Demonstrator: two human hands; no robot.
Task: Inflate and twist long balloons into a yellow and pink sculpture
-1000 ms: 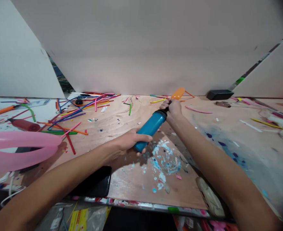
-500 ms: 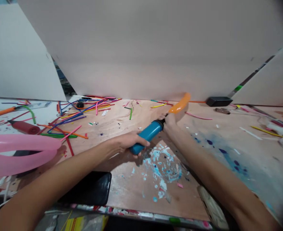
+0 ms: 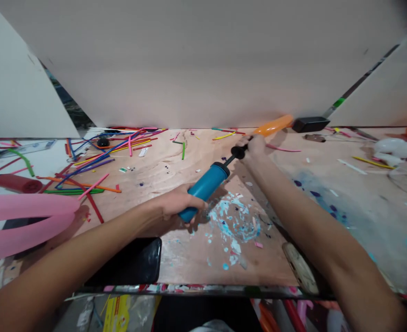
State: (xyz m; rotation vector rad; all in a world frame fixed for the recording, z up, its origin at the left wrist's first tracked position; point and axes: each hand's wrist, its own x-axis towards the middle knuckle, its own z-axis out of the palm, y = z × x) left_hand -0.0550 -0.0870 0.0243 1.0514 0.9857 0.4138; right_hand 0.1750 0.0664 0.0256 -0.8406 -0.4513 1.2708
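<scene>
My left hand [image 3: 184,206] is closed around the lower end of a blue balloon pump [image 3: 206,186], held tilted above the wooden table. At the pump's far end my right hand [image 3: 255,150] is closed by the black nozzle end; a black rod shows between that end and the blue barrel. From beyond my right fingers an orange balloon [image 3: 275,125], partly inflated and long, points up to the right. My fingers hide where the balloon meets the nozzle.
Many uninflated balloons [image 3: 96,161] lie scattered at left, near a red pump [image 3: 14,183] and an inflated pink balloon [image 3: 26,205]. A black box [image 3: 310,124] stands by the white back panel [image 3: 189,64]. Phones [image 3: 130,263] lie at the front edge.
My hands have moved apart, drawing the black rod out of the blue barrel. The orange balloon has shifted right and looks longer. The view has moved slightly.
</scene>
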